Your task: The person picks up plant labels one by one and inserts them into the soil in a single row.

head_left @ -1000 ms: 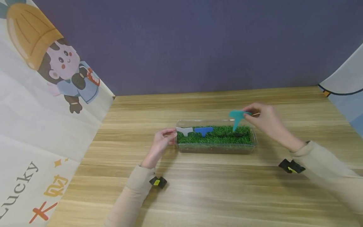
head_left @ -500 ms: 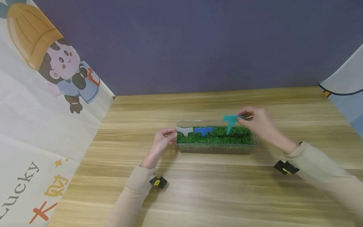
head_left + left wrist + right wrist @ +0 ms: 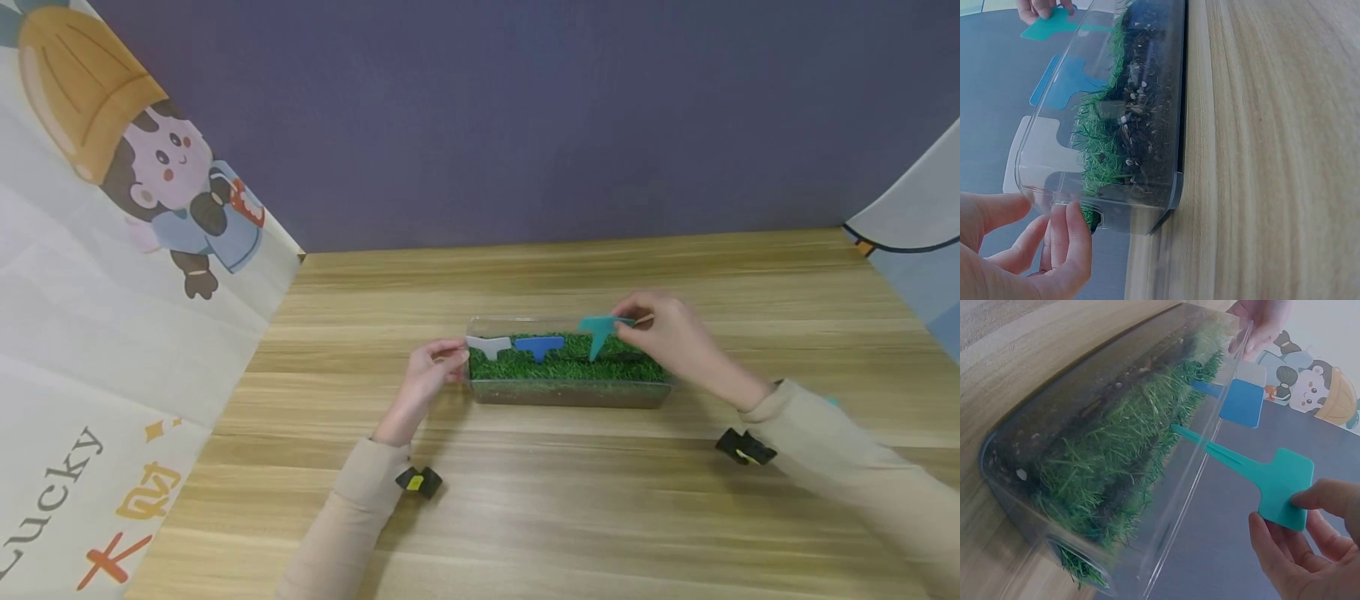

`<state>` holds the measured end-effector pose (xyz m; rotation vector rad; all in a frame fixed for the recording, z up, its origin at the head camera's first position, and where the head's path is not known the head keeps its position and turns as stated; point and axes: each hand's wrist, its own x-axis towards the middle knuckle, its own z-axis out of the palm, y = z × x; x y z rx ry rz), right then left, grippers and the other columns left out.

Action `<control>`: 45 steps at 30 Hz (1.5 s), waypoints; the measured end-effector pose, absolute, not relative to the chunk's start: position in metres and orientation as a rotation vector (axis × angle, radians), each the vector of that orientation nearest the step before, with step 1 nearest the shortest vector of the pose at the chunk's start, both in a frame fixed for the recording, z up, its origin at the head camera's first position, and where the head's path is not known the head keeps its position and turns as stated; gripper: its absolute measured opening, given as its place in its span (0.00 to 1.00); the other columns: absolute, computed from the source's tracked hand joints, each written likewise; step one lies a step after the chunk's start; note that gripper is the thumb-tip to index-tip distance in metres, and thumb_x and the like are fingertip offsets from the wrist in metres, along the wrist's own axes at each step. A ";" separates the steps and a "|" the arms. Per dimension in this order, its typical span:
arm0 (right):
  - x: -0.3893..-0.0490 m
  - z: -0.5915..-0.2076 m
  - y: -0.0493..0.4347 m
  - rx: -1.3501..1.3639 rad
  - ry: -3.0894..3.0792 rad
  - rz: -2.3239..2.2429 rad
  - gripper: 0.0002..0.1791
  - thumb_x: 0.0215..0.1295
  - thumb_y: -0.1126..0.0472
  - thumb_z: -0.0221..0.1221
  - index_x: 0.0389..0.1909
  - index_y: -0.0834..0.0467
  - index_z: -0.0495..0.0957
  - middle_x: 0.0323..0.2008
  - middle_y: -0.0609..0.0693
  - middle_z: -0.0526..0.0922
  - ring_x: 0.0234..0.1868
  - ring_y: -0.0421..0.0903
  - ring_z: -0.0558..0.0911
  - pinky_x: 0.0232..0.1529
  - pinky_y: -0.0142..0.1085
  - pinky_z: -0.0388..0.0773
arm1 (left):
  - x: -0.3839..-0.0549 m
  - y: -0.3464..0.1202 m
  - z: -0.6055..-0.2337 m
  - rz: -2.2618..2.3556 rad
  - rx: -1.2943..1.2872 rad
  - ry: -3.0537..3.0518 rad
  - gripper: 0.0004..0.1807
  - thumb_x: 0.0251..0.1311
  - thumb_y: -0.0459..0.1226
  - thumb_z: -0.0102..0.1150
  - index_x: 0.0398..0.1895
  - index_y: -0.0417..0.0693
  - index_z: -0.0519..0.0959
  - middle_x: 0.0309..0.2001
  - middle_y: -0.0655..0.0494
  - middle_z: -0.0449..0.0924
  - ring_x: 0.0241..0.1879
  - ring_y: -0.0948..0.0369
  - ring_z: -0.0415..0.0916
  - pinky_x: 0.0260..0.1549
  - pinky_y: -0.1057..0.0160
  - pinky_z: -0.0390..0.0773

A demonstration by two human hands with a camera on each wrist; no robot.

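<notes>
A clear plastic planter box (image 3: 570, 392) holds soil topped with green grass (image 3: 1091, 450). At its left end, my left hand (image 3: 429, 371) holds the end by the rim with thumb and fingertips. My right hand (image 3: 660, 329) pinches the head of a teal T-shaped plant label (image 3: 1282, 487) between thumb and fingers. The label's stem points down, its tip right at the grass behind the front wall. Left of it, a blue plant label (image 3: 539, 347) and a white plant label (image 3: 489, 346) stand upright in the grass.
The box stands on a wood-grain table (image 3: 525, 517). A small teal piece (image 3: 832, 402) shows past the right sleeve, mostly hidden. Behind the table rises a dark blue-grey panel (image 3: 525, 125); a printed cartoon cloth (image 3: 112, 333) hangs at the left.
My right hand has moved left and down with the teal plant label, bringing its tip to the grass. The left hand and box have stayed put. A teal piece now shows by the right sleeve.
</notes>
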<state>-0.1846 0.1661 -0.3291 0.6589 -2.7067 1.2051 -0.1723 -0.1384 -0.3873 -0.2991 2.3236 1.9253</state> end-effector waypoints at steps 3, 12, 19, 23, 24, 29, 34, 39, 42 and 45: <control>-0.185 -0.331 0.165 0.669 -2.700 1.201 0.07 0.54 0.71 0.55 0.35 0.67 0.76 0.33 0.59 0.79 0.33 0.52 0.79 0.33 0.36 0.80 | -0.173 -0.138 -0.388 1.931 -0.301 2.316 0.16 0.55 0.30 0.55 0.47 0.35 0.73 0.43 0.43 0.74 0.29 0.60 0.72 0.39 0.58 0.78; -0.184 -0.336 0.161 0.690 -2.694 1.233 0.07 0.53 0.73 0.55 0.33 0.68 0.76 0.33 0.60 0.79 0.33 0.53 0.80 0.34 0.35 0.80 | -0.173 -0.138 -0.387 1.927 -0.325 2.309 0.15 0.55 0.30 0.54 0.47 0.36 0.74 0.44 0.45 0.74 0.32 0.59 0.73 0.40 0.56 0.78; -0.184 -0.341 0.160 0.725 -2.676 1.184 0.06 0.53 0.73 0.55 0.32 0.66 0.77 0.33 0.57 0.79 0.33 0.51 0.79 0.33 0.34 0.80 | -0.173 -0.138 -0.387 1.938 -0.317 2.300 0.16 0.54 0.29 0.54 0.48 0.35 0.73 0.43 0.44 0.74 0.30 0.60 0.72 0.39 0.58 0.78; -0.184 -0.344 0.160 0.763 -2.645 1.146 0.06 0.51 0.75 0.54 0.31 0.66 0.77 0.32 0.56 0.78 0.32 0.50 0.79 0.32 0.32 0.80 | -0.172 -0.138 -0.387 1.945 -0.305 2.299 0.16 0.54 0.29 0.54 0.48 0.35 0.73 0.43 0.43 0.74 0.30 0.60 0.72 0.40 0.58 0.78; -0.184 -0.344 0.160 0.772 -2.637 1.144 0.06 0.51 0.75 0.54 0.31 0.66 0.77 0.32 0.56 0.78 0.31 0.50 0.79 0.31 0.33 0.80 | -0.172 -0.138 -0.387 1.945 -0.303 2.300 0.16 0.54 0.29 0.54 0.48 0.35 0.73 0.43 0.43 0.74 0.30 0.59 0.72 0.40 0.58 0.78; -0.183 -0.345 0.159 0.797 -2.624 1.121 0.07 0.51 0.76 0.54 0.31 0.66 0.77 0.32 0.57 0.78 0.31 0.50 0.79 0.32 0.34 0.80 | -0.173 -0.138 -0.387 1.942 -0.304 2.298 0.16 0.54 0.29 0.54 0.48 0.35 0.73 0.44 0.42 0.74 0.31 0.59 0.72 0.40 0.59 0.78; -0.185 -0.348 0.159 0.797 -2.635 1.119 0.07 0.51 0.76 0.54 0.31 0.67 0.77 0.32 0.57 0.78 0.32 0.51 0.79 0.33 0.35 0.80 | -0.173 -0.138 -0.387 1.946 -0.302 2.300 0.16 0.54 0.29 0.54 0.48 0.35 0.73 0.44 0.41 0.73 0.29 0.60 0.72 0.39 0.59 0.78; -0.186 -0.350 0.159 0.799 -2.644 1.108 0.07 0.51 0.77 0.55 0.31 0.67 0.77 0.32 0.58 0.78 0.32 0.51 0.79 0.32 0.35 0.80 | -0.173 -0.138 -0.386 1.947 -0.296 2.299 0.16 0.54 0.28 0.54 0.48 0.34 0.73 0.45 0.40 0.73 0.30 0.59 0.72 0.39 0.59 0.78; -0.187 -0.352 0.159 0.801 -2.653 1.093 0.07 0.50 0.77 0.55 0.31 0.68 0.77 0.31 0.58 0.78 0.31 0.51 0.79 0.32 0.35 0.80 | -0.173 -0.138 -0.387 1.947 -0.298 2.302 0.16 0.54 0.28 0.54 0.48 0.34 0.73 0.45 0.40 0.73 0.31 0.58 0.73 0.39 0.59 0.78; -0.187 -0.352 0.158 0.798 -2.671 1.079 0.07 0.51 0.77 0.55 0.31 0.68 0.77 0.31 0.58 0.79 0.31 0.51 0.79 0.32 0.36 0.80 | -0.173 -0.138 -0.387 1.948 -0.309 2.304 0.16 0.54 0.28 0.54 0.47 0.34 0.73 0.44 0.40 0.74 0.30 0.58 0.73 0.38 0.59 0.78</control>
